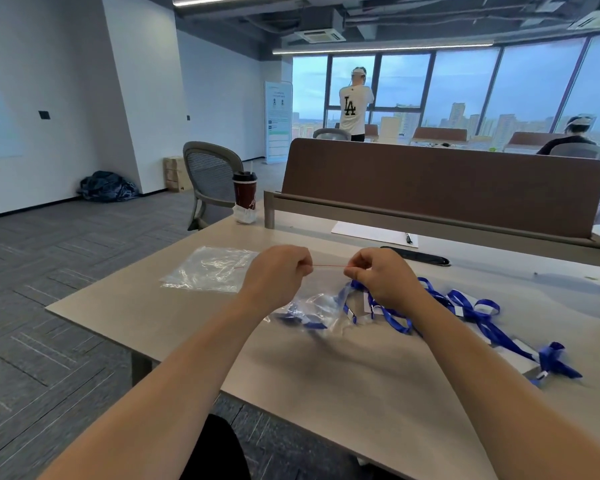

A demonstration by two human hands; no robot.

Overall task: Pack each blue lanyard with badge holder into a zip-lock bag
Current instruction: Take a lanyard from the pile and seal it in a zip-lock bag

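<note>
Lanyard being packed: blue lanyard [305, 321] is seen thru the clear film, low in the held zip-lock bag [321, 304]; whether all the strap + badge holder is inside can't be told, film too crumpled.
Bag position: held up over the table [361, 410] in front of the person, mouth uppermost, bottom sagging to or near the tabletop; contact not clear.
L hand: left hand [278, 271] is curled, thumb + forefinger pinched on the left end of the red zip strip [328, 266]; other fingers folded in.
R hand: right hand [378, 277] is likewise curled, fingertips pinched on the strip's right end; nothing else is gripped.
Strip: drawn taut + straight betw. the 2 pinches.
Step judged: sealing of the mouth, prob. near the end for this bag.
Done well if: strip is kept taut; one pinch is run along the full length w/ firm pressure so both tracks mate; corners are pressed last; strap is kept clear of the track, else the seal gaps; excess air is pushed out before the last bit is closed.
Stock left: loose lanyards [478, 308] lie tangled on the table to the right, beyond the R forearm; spare bags [208, 270] lie flat to the left, well apart from them.
Progress est.: several lanyards are unpacked, so the task is judged far from finished.
</note>
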